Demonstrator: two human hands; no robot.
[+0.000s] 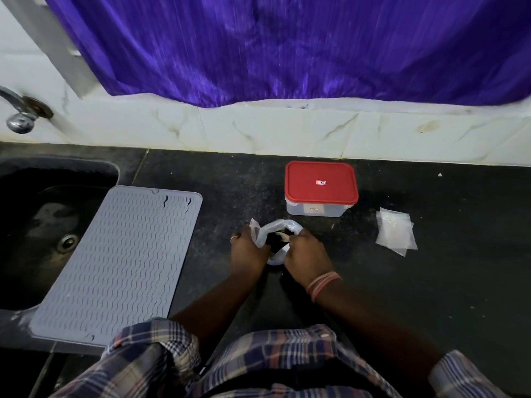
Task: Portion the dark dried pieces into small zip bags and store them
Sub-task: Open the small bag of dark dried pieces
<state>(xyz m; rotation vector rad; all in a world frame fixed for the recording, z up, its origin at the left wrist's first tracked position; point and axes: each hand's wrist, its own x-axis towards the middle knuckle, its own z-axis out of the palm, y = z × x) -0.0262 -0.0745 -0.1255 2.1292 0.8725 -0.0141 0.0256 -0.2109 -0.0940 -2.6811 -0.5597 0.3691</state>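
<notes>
A clear plastic bag (274,229) of dark dried pieces (276,245) sits on the black counter (431,282), its mouth held apart by both hands. My left hand (249,249) grips the bag's left edge. My right hand (306,255) pinches the right edge. A small stack of clear zip bags (396,231) lies flat to the right of my hands. Just behind the bag stands a clear plastic box with a red lid (321,185), closed.
A grey ribbed silicone mat (120,262) lies at the left, partly over the dark sink (43,214). A metal tap (20,114) juts from the tiled wall. A purple curtain (287,44) hangs above the backsplash.
</notes>
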